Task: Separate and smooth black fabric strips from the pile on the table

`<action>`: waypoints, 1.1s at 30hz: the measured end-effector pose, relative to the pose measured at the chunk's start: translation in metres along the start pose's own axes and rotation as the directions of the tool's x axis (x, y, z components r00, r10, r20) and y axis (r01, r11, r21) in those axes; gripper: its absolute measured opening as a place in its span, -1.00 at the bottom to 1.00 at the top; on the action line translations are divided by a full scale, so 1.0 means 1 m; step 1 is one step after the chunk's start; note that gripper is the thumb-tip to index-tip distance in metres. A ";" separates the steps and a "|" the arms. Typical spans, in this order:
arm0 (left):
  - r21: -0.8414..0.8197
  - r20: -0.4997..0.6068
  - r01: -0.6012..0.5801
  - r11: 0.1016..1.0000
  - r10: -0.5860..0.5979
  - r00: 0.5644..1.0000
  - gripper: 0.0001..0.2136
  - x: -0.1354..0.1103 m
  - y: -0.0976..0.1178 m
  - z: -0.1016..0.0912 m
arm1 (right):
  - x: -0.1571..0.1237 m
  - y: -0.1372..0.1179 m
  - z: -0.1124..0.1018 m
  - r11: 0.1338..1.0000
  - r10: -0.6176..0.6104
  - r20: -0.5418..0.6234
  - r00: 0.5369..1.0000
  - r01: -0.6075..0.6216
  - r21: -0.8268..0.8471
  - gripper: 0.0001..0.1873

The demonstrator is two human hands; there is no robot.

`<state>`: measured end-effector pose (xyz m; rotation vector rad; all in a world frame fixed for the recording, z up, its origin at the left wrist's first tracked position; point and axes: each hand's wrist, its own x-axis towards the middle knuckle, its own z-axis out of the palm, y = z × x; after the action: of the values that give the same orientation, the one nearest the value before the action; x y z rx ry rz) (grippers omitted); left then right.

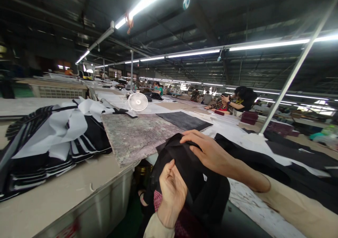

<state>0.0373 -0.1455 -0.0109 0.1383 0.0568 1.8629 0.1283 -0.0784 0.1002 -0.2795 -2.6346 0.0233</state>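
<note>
A black fabric piece (192,171) hangs in folds over the table's near edge in front of me, with a small white tag on it. My left hand (173,187) grips its near side, thumb up and fingers curled behind the cloth. From the right, my right hand (202,146) reaches across and closes on the upper fold, thumb below the fingers. Just beyond the cloth lies a mottled grey board (134,132), with a dark grey fabric panel (185,120) at its far right corner.
Bundles of black fabric with white strips (66,135) are heaped at left. A small white fan (137,101) stands behind the board. More black cloth (245,151) stretches right, near a slanting pole (290,63). Maroon stacks (249,118) and people (240,100) are farther back.
</note>
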 end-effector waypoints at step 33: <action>0.064 -0.091 -0.215 0.974 0.221 0.971 -0.86 0.002 -0.011 -0.009 | -0.014 -0.023 0.021 0.982 0.162 0.269 0.949 -0.127 -0.143 -0.49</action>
<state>0.0459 -0.1397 -0.0210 0.0938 0.1652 2.0883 0.1258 -0.1030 0.0765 -0.5497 -2.8948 -0.0563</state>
